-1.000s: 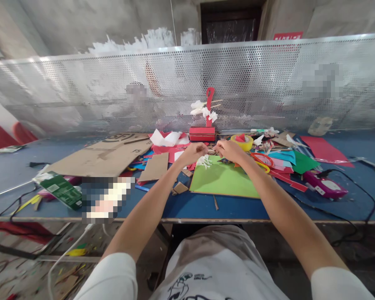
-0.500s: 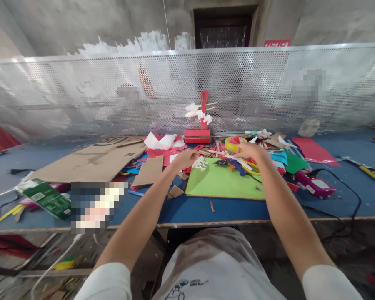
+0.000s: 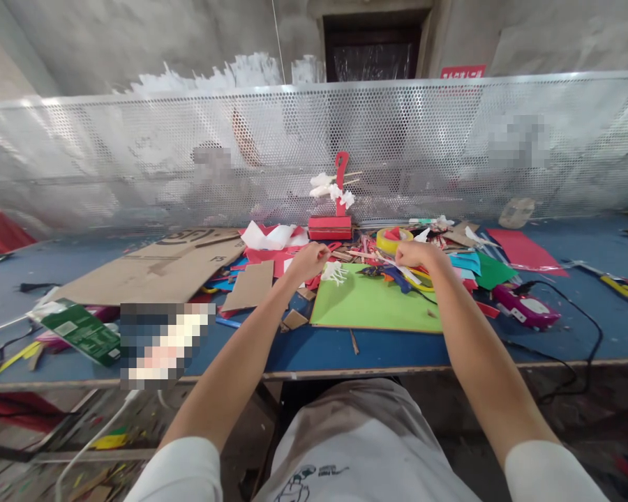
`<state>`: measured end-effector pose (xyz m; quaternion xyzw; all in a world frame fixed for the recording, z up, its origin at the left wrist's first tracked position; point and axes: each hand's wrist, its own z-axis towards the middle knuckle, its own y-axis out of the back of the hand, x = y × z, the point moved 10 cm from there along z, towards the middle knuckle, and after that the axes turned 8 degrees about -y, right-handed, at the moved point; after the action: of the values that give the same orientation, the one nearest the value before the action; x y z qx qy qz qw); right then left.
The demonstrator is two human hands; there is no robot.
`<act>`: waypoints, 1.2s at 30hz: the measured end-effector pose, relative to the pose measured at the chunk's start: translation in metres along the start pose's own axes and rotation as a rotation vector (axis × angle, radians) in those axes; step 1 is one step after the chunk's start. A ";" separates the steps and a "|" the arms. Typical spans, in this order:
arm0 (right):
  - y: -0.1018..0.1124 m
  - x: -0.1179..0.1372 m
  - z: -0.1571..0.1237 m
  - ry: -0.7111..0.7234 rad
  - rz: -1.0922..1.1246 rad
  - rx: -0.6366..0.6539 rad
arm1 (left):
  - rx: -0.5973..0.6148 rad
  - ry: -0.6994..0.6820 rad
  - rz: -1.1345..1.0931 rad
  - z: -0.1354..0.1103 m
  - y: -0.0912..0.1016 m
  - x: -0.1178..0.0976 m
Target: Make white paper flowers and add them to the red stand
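My left hand (image 3: pixel 310 261) is closed in a pinch above the left edge of a bright green sheet (image 3: pixel 366 307). Just below its fingertips is a white, branching cut-out (image 3: pixel 335 272); whether the fingers touch it I cannot tell. My right hand (image 3: pixel 414 255) is also closed, over the sheet's far right part. A narrow white paper strip (image 3: pixel 409 273) shows right under it, but what the fingers grip is hidden. Between the hands, a blue and black tool with a cord (image 3: pixel 399 280) lies on the sheet.
Behind the hands stands a red box-shaped model (image 3: pixel 329 227) with a red upright and white tufts. Yellow tape (image 3: pixel 389 240) and paper scraps lie around it. Cardboard (image 3: pixel 151 268) covers the left; a purple device (image 3: pixel 528 309) and yellow-handled pliers (image 3: pixel 625 289) are right. Perforated metal panel (image 3: pixel 429 153) behind.
My right hand has dropped slightly, its fingers curling in more. My left hand has shifted a little up and left. The white cut-out and the green sheet stay nearly where they were.
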<state>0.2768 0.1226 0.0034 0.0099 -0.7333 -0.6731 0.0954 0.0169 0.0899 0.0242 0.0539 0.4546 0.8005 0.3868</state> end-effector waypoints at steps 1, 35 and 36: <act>0.001 0.003 0.000 0.027 0.021 0.002 | -0.002 -0.004 -0.016 0.001 0.001 -0.003; 0.030 0.123 -0.035 0.422 1.115 -0.165 | -0.253 0.043 -0.787 0.009 0.000 -0.026; 0.031 0.121 -0.033 0.416 1.116 -0.189 | -0.252 0.043 -0.801 0.009 0.000 -0.027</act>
<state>0.1668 0.0752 0.0515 -0.2535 -0.5306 -0.5675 0.5764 0.0396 0.0783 0.0363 -0.1918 0.3460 0.6373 0.6613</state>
